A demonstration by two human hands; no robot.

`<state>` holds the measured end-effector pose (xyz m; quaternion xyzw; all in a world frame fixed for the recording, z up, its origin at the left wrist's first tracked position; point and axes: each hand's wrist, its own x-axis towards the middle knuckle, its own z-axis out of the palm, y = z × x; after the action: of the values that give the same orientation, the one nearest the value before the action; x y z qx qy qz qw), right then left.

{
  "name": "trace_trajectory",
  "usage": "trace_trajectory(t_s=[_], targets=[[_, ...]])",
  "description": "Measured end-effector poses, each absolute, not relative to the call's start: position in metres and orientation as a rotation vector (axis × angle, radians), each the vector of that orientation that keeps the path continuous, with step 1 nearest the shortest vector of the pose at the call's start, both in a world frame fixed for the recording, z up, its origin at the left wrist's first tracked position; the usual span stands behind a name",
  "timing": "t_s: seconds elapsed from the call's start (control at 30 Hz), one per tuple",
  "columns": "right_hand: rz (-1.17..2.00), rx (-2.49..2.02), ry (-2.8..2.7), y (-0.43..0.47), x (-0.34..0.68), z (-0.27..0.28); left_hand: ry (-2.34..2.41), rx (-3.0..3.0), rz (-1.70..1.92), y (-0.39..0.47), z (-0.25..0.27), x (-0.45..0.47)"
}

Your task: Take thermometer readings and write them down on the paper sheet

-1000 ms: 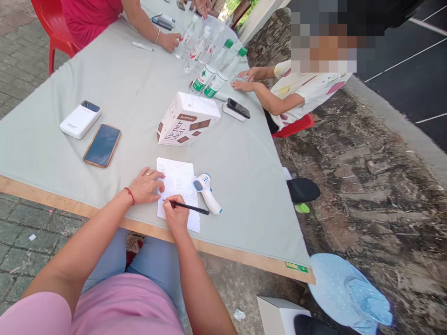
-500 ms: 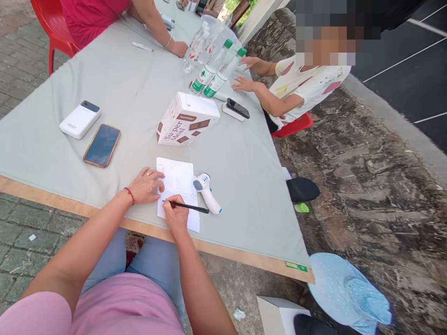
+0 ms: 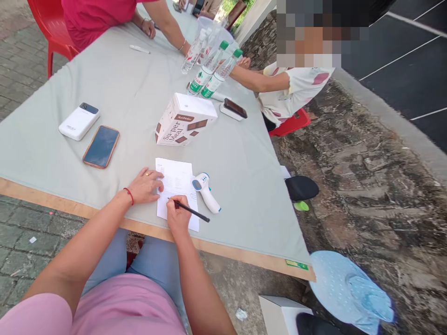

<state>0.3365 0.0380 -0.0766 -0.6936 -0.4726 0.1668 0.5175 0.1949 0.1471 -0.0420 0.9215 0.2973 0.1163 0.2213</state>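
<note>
A printed sheet of paper (image 3: pixel 176 174) lies near the front edge of the cloth-covered table (image 3: pixel 244 195). My left hand (image 3: pixel 147 187) rests flat across the sheet's left edge, fingers apart. In my right hand (image 3: pixel 179 216) is a black pen (image 3: pixel 193 211), its tip down at the paper and its back end slanting to the right. A white and blue infrared thermometer (image 3: pixel 206 190) lies beside the sheet on the right, partly over or against its edge. Beyond the paper stands a white and brown Super Meal box (image 3: pixel 186 121).
To the left lie a white power bank (image 3: pixel 78 123) and a brown-cased phone (image 3: pixel 101 146). Several water bottles (image 3: pixel 206 72) stand behind the box, near another phone (image 3: pixel 234 109). A white pen (image 3: pixel 139 49) lies farther back. Two people sit at the far sides, reaching across.
My right hand has shifted slightly right along the paper with the pen, whose back end dips lower. Both people across the table have moved their arms toward the bottles. My left hand stays put.
</note>
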Motion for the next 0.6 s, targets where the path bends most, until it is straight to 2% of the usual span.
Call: trace_trajectory(t_s=[0.13, 0.33, 0.47, 0.6], targets=[[0.181, -1.633, -1.416, 0.047, 0.363, -0.076, 0.821, 2.537, 0.334, 0.148, -0.043, 0.194], [0.034, -1.739, -1.922, 0.076, 0.406, -0.069, 0.856, 2.448, 0.356, 0.152, -0.043, 0.189], [-0.044, -2.023, -1.709, 0.071, 0.431, -0.065, 0.905, 2.167, 0.452, 0.186, -0.038, 0.188], [0.183, -2.369, -1.522, 0.058, 0.449, -0.07, 1.302, 1.872, 0.723, 0.252, -0.03, 0.2]])
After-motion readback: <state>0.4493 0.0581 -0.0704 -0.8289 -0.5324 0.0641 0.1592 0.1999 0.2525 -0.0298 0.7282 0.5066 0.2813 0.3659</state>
